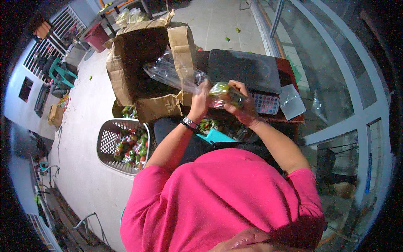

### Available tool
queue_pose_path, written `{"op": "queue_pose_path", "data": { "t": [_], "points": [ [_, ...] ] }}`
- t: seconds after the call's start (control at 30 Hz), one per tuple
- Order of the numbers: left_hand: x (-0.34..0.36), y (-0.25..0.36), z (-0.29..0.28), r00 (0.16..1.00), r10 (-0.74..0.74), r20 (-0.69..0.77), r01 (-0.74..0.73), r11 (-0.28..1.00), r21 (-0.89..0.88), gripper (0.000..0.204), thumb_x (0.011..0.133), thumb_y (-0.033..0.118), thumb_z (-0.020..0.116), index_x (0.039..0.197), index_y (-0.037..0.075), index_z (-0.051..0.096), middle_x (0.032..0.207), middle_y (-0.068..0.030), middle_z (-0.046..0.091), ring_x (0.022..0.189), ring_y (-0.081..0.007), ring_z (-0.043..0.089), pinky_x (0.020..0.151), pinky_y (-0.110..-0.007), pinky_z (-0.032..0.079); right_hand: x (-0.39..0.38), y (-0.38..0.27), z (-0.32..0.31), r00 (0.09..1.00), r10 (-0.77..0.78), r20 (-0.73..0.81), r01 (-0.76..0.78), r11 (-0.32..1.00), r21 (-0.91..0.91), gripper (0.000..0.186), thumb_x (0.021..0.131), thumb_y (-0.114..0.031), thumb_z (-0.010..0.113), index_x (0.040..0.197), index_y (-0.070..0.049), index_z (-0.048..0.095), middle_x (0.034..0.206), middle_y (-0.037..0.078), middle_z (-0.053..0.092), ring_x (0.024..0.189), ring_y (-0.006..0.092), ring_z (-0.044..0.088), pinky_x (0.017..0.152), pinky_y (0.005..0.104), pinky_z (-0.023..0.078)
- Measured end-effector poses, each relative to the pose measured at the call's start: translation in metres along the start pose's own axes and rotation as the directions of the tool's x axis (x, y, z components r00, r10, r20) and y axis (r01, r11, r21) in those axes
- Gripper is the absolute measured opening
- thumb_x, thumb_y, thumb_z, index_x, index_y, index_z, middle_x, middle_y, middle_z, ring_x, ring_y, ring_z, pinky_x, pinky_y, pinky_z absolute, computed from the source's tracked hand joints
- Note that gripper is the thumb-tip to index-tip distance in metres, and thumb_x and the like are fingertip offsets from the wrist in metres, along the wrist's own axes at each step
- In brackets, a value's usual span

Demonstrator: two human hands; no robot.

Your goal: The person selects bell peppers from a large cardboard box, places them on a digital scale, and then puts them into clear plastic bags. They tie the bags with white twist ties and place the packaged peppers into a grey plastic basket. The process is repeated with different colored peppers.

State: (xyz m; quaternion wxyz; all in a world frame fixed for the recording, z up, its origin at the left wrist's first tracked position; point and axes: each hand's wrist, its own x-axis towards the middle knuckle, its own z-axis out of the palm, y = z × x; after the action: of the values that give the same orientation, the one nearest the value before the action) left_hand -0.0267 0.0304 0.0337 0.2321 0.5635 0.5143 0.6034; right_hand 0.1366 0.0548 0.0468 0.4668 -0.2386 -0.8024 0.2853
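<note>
A dark red bucket (96,38) stands on the pale floor (84,109) at the upper left, and a green plastic chair (55,66) sits nearer the wall. A small brown cardboard box (55,114) is below the chair in view. White window bars (69,22) line the wall. Green leaf scraps (238,30) lie at top centre. Grey-framed glass panels (312,75) run along the right, with a thin blue strip (369,173) low down.
</note>
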Motion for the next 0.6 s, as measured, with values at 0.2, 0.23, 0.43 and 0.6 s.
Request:
{"op": "queue_pose_path", "data": {
  "t": [0.2, 0.23, 0.43, 0.6],
  "points": [
    [0.005, -0.014, -0.012, 0.934, 0.138, 0.33, -0.287, 0.839, 0.463, 0.015, 0.083, 0.012, 0.039, 0.088, 0.002, 0.049, 0.073, -0.0164, 0.053, 0.065, -0.0345, 0.052, 0.056, -0.04, 0.041, -0.009, 0.015, 0.004, 0.791, 0.583, 0.186, -0.523, 0.487, 0.699, 0.055, 0.072, -0.043, 0.059, 0.11, -0.007, 0.041, 0.105, 0.007, 0.047, 0.095, 0.017, 0.046, 0.087, 0.0321, 0.034],
    [0.005, -0.007, -0.011, 0.932, 0.134, 0.337, -0.293, 0.826, 0.482, 0.015, 0.083, 0.013, 0.039, 0.087, 0.002, 0.049, 0.072, -0.0161, 0.053, 0.065, -0.034, 0.052, 0.056, -0.04, 0.041, -0.01, 0.022, 0.006, 0.739, 0.642, 0.204, -0.558, 0.414, 0.719, 0.056, 0.072, -0.048, 0.057, 0.11, -0.01, 0.042, 0.103, 0.004, 0.048, 0.094, 0.0161, 0.046, 0.088, 0.0309, 0.032],
    [0.004, 0.005, -0.009, 0.966, -0.019, 0.258, -0.063, 0.949, 0.309, 0.03, 0.087, 0.028, 0.034, 0.084, 0.005, 0.051, 0.066, -0.0168, 0.052, 0.062, -0.0355, 0.051, 0.056, -0.041, 0.04, 0.002, -0.018, -0.011, 0.557, 0.647, 0.52, -0.69, 0.013, 0.723, 0.059, 0.073, -0.062, 0.043, 0.107, -0.014, 0.049, 0.099, 0.005, 0.056, 0.087, 0.0223, 0.054, 0.081, 0.0376, 0.041],
    [0.012, 0.005, -0.013, 0.937, -0.18, 0.3, 0.006, 0.864, 0.503, 0.032, 0.089, 0.031, 0.036, 0.078, 0.005, 0.051, 0.065, -0.0077, 0.049, 0.058, -0.0151, 0.043, 0.054, -0.031, 0.037, -0.003, -0.024, -0.01, 0.537, 0.541, 0.647, -0.668, -0.196, 0.718, 0.06, 0.075, -0.062, 0.039, 0.106, -0.012, 0.05, 0.095, 0.008, 0.059, 0.082, 0.0213, 0.058, 0.071, 0.0368, 0.047]
  ]
}}
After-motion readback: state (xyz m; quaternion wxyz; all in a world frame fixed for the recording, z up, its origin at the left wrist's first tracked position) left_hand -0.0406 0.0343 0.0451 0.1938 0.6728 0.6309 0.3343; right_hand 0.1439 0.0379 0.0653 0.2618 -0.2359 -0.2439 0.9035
